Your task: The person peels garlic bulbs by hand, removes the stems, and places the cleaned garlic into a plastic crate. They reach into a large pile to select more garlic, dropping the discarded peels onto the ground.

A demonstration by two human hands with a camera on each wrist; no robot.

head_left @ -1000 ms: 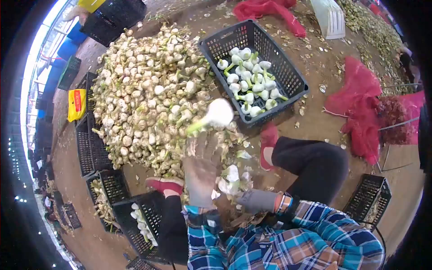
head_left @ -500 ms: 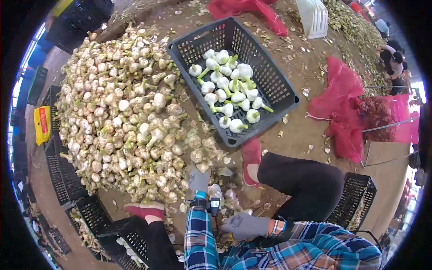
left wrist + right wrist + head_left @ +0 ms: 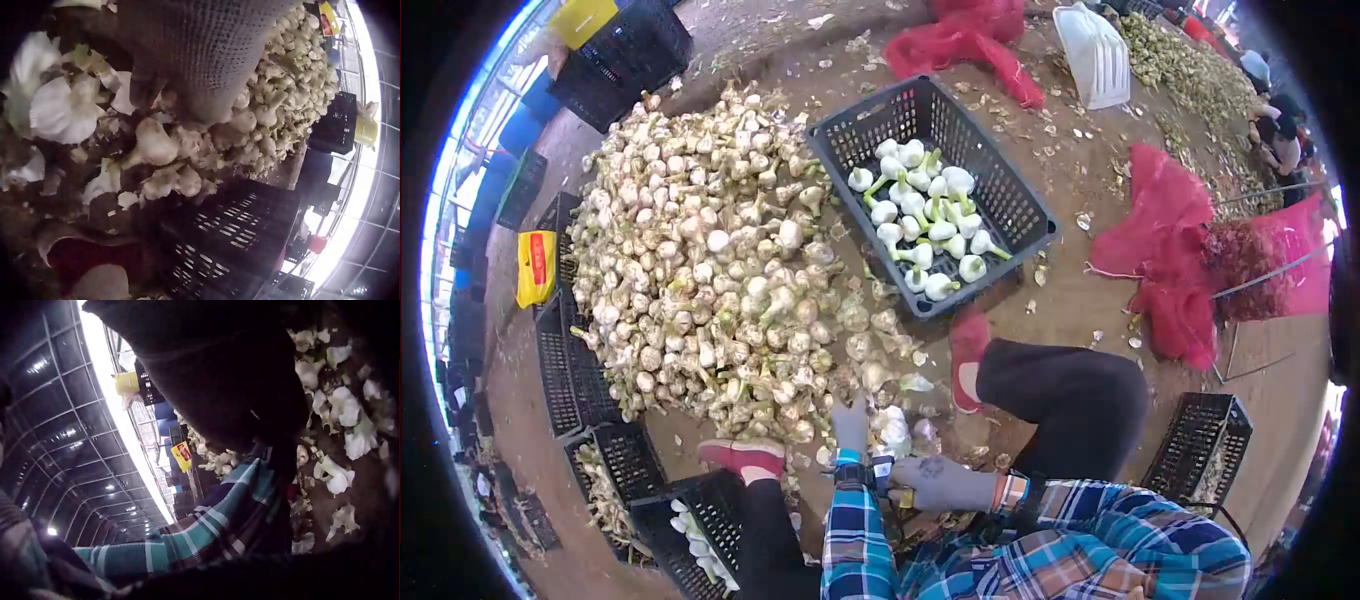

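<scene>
My left hand, in a grey knit glove, reaches to the near edge of a large heap of garlic bulbs. Its fingertips blur against the bulbs there. In the left wrist view the glove hangs over soil-stained garlic, its far side hidden. My right hand, also gloved, stays low before the body with its fingers bent. A small yellowish bit shows at its fingertips; I cannot tell whether it is held. Peeled white garlic bulbs with green stems lie in a black plastic crate.
Loose white skins litter the ground between my red shoes. More black crates stand at the left, one holding white bulbs. Red mesh lies at the right, and a white plastic container is farther back.
A white bulb was in the air above my open left hand; it is no longer there. The left hand has since dropped to the heap's near edge. My right hand has shifted slightly left.
</scene>
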